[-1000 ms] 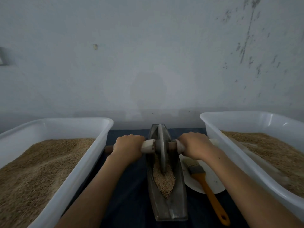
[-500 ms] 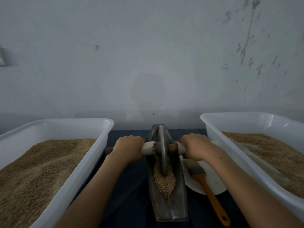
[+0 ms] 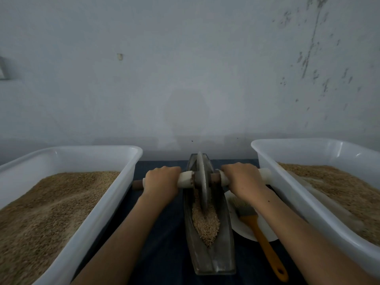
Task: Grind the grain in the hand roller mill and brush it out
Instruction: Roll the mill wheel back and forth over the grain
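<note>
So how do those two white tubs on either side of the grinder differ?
The left tub holds a tan heap of grain with nothing else showing in it; the right tub has grain plus a pale object lying across it. The left hand grips the roller handle clear of the left tub, while the right hand's handle end reaches the right tub's wall. Both are white, rectangular and hold similar brownish grain.

Both hands on axle: left hand [image 3: 161, 183] at 9 o'clock of wheel [image 3: 202, 182], right hand [image 3: 242, 179] at 3. Grain [image 3: 206, 223] in trough [image 3: 209, 258], brush [image 3: 259, 231] at 3 o'clock.
</note>
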### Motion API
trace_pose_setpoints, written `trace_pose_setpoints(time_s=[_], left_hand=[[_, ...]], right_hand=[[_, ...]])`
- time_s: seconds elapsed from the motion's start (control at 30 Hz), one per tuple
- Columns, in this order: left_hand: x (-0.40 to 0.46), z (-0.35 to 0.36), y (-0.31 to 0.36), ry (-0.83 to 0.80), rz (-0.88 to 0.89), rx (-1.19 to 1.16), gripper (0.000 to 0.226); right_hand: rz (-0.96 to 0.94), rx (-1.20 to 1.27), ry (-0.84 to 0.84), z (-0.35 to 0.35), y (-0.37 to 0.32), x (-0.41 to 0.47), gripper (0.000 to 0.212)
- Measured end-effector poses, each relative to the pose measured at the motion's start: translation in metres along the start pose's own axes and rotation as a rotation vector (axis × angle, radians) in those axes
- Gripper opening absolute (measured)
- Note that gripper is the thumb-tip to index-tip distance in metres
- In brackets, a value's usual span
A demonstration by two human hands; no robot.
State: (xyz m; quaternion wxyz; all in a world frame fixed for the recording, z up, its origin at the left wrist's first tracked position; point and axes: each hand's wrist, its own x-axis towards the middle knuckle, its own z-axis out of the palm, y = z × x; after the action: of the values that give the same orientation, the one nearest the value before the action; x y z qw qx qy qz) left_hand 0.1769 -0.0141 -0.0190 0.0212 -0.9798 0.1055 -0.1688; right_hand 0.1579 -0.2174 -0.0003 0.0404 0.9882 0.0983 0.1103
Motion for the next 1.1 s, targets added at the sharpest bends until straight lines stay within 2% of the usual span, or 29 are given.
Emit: trace_pose_setpoints(time_s=[0.07, 0.17, 0.27, 0.4, 0.5, 0.6, 0.9, 1.0, 1.1], left_hand=[[-0.001, 0.002, 0.0, 0.062, 0.006, 0.005, 0.016], [-0.001, 0.003, -0.002, 0.059, 0.026, 0.001, 0.019], [0.001, -0.002, -0.004, -0.042, 0.051, 0.013, 0.025], [0.002, -0.01, -0.006, -0.221, 0.106, 0.02, 0.036], [0.002, -0.013, -0.006, -0.293, 0.111, -0.007, 0.041], [0.002, -0.012, -0.006, -0.258, 0.106, 0.011, 0.039], [0.001, 0.001, -0.004, 0.005, 0.048, -0.003, 0.021], [-0.001, 0.004, -0.004, 0.059, 0.045, 0.012, 0.019], [0.0, 0.001, -0.005, 0.014, 0.063, 0.015, 0.021]], right_hand=[[0.01, -0.005, -0.003, 0.0, -0.001, 0.0, 0.018], [0.018, 0.007, -0.019, -0.001, -0.001, 0.0, 0.019], [0.001, 0.008, -0.082, -0.004, 0.002, 0.0, 0.02], [-0.022, 0.019, -0.309, -0.013, 0.006, 0.0, 0.025], [-0.018, 0.05, -0.378, -0.016, 0.007, 0.001, 0.024], [-0.01, 0.059, -0.343, -0.013, 0.007, 0.001, 0.02], [-0.006, -0.027, 0.065, 0.006, 0.0, 0.001, 0.015], [0.003, -0.017, 0.064, 0.006, 0.0, 0.001, 0.015], [0.0, -0.016, -0.03, 0.001, 0.001, 0.002, 0.015]])
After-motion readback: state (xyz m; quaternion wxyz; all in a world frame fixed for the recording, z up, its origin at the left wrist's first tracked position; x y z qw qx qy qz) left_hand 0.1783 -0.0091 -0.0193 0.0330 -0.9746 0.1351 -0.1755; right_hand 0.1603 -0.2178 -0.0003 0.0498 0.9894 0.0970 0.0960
